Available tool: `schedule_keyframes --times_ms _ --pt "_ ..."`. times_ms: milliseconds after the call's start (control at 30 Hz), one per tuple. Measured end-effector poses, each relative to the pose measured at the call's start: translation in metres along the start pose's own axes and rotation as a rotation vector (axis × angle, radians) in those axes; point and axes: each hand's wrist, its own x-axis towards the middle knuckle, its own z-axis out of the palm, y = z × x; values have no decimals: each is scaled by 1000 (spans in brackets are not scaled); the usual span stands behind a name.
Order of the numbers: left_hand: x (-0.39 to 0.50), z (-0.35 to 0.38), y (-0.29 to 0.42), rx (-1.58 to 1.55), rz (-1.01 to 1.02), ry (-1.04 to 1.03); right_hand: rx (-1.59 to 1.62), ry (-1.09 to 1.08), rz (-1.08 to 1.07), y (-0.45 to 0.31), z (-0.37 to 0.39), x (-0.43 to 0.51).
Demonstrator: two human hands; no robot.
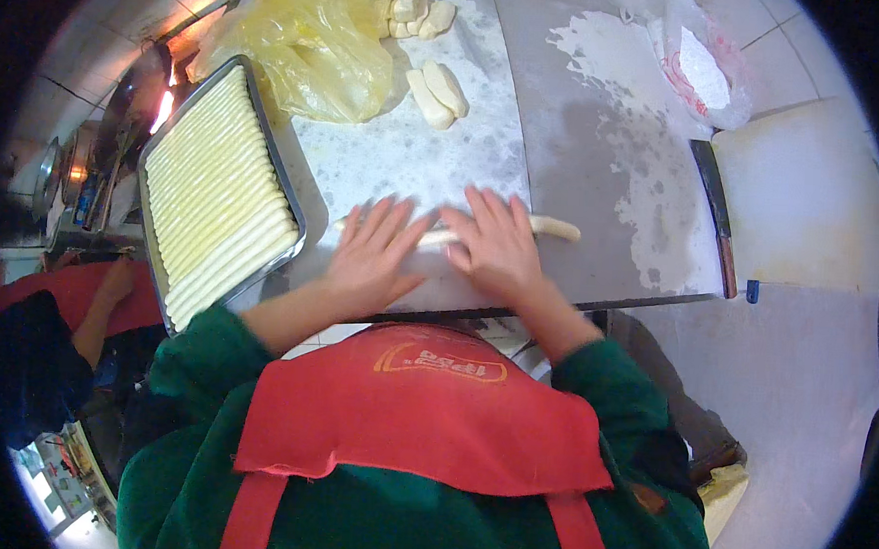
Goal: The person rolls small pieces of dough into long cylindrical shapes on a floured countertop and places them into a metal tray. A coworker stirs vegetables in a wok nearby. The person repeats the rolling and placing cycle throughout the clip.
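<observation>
A long rope of dough (555,228) lies crosswise on the floury metal worktop (414,178). Flat on top of it rest my left hand (373,253) and my right hand (496,247), side by side with fingers spread. Both palms press the dough and grip nothing; the fingers are slightly blurred. The dough shows between the hands and beyond each one. Left of my left hand stands a dark metal tray (298,224) packed with rows of thin dough ropes (215,191). Two short dough pieces (436,94) lie side by side farther back on the worktop.
A yellow plastic bag (324,63) sits behind the tray, beside more dough chunks (421,15). At right lie a cleaver-like knife (714,213), a pale board (796,194) and a plastic bag of white powder (702,69). Another person in a red apron (64,287) is at far left.
</observation>
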Motion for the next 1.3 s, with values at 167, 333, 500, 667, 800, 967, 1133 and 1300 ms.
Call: schedule_keyframes --times_ms 167,333,500,667,800,967,1133,1300 --pt "79 38 19 -272 -24 -74 -55 -256 477 50 -19 37" --pt "19 81 -4 13 281 16 -298 -219 516 22 -30 -48" --pt "33 72 -16 157 44 243 -354 -212 652 56 -19 -30" --pt "-18 54 -33 119 49 48 -382 -229 609 54 -29 -27" --pt "-12 75 -67 309 -160 311 -321 -106 681 45 -36 9" --pt "-30 42 -46 247 15 -88 -115 -76 198 -21 -10 6" --pt "-13 9 1 151 -100 -37 -40 -103 -17 7 0 9" --pt "22 76 -10 82 -3 56 -229 -62 426 44 -23 5"
